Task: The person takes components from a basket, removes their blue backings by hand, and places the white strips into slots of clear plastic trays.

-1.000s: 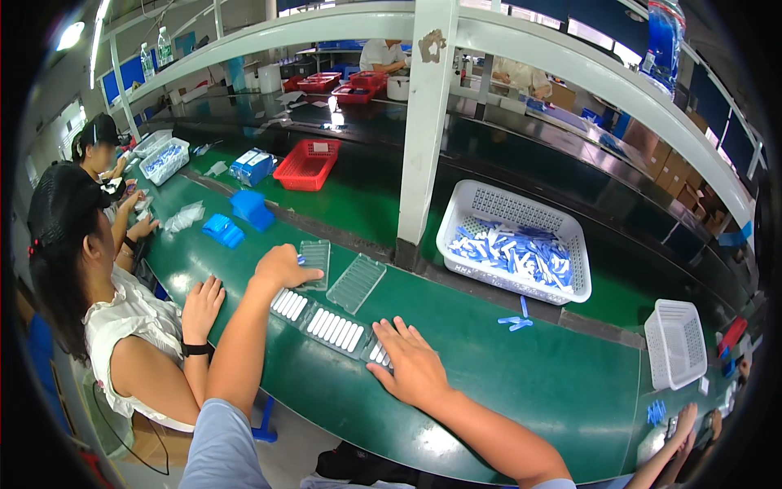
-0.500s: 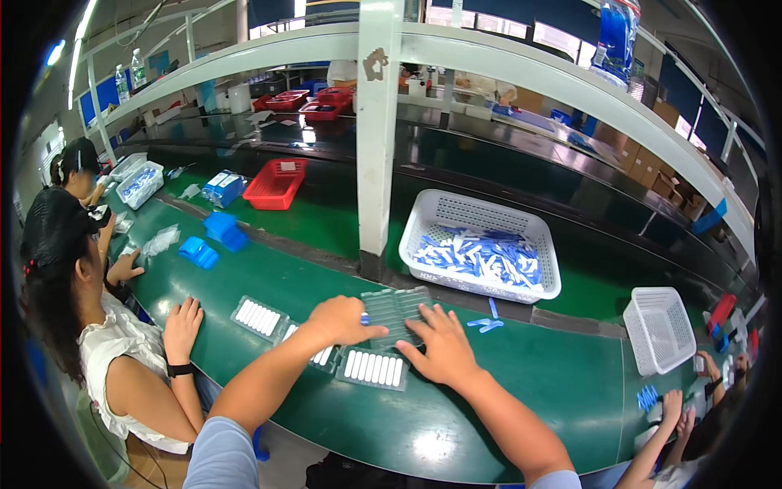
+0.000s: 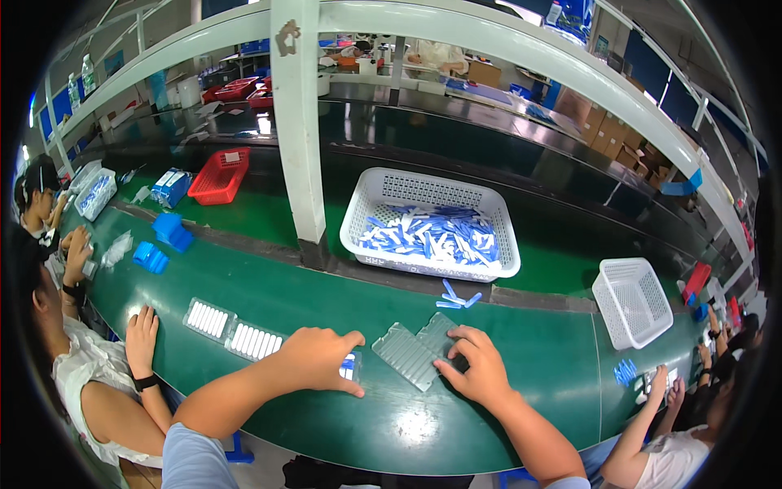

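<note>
My left hand (image 3: 319, 360) hovers over a clear tray of white sticks, mostly hiding it; some blue shows on the pieces (image 3: 349, 367) between its spread thumb and fingers. To its left lie two more clear trays, a nearer one (image 3: 254, 341) and a farther one (image 3: 208, 319), both filled with rows of white sticks. My right hand (image 3: 476, 367) has its thumb and curled fingers on the right side of an unfilled, ribbed clear plastic tray (image 3: 411, 359), which lies opened out on the green table (image 3: 521, 424).
Beyond my hands stands a white basket (image 3: 349, 236) of blue and white sticks, with loose blue sticks (image 3: 459, 298) before it. Another white basket (image 3: 631, 306) is at right. Blue pieces (image 3: 171, 232) and a red basket (image 3: 220, 178) stand left, near a post (image 3: 300, 147). Co-workers sit on both sides.
The view has turned right. The ribbed clear tray has come right and nearer with my right hand, whose fingers have curled. My left hand has moved off it to the tray of sticks and spread.
</note>
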Tool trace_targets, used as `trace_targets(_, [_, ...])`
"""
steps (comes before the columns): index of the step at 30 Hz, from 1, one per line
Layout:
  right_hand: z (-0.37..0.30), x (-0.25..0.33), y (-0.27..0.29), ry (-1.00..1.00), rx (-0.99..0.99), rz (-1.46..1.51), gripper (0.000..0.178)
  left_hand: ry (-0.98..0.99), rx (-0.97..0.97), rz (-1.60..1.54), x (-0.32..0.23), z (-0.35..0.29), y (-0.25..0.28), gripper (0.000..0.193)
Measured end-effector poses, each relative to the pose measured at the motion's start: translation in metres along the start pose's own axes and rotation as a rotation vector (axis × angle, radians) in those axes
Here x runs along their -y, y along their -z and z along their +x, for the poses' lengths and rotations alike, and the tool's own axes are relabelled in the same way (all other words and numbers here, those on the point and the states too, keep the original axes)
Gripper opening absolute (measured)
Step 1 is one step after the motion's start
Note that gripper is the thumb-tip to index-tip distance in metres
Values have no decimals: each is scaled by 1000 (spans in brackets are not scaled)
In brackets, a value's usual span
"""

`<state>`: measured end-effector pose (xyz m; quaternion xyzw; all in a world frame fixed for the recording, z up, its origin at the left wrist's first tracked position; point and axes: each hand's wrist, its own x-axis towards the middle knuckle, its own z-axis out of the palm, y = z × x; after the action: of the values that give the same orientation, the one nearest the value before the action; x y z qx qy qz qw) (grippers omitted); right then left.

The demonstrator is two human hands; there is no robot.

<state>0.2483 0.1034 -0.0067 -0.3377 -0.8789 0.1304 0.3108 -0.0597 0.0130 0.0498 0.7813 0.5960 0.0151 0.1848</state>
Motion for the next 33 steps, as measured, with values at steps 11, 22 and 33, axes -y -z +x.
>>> trace_targets(11, [-12,4,7,-145,11,-45,40,42,113,50,-5,-7,2,77])
trace_targets(22, [-15,-25,38,-65,122,90,27,-206,-25,51,-38,52,-1,98])
trace_targets(33, [-19,-27,53,28,198,204,12,-139,-30,250,-36,56,-17,82])
